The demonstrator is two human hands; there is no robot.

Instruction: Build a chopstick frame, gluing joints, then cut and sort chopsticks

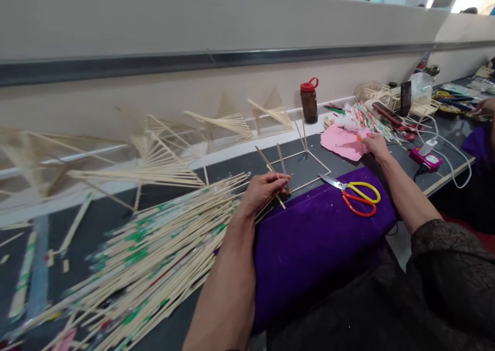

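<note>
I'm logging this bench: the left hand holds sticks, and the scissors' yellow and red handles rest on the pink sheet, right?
Not quite: the head view shows the scissors with their handles on the purple cloth instead. The left hand does hold sticks.

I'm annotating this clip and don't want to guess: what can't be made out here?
All in the head view:
- Left hand: its fingers hide their exact grip on the stick.
- Right hand: fingers and blur obscure whatever it may hold over the pink sheet.
- Stick pile: its near end is cut off by the bottom edge.
- Magenta box: markings too small to read.
- Co-worker's hand: cut off by the right edge.
</note>
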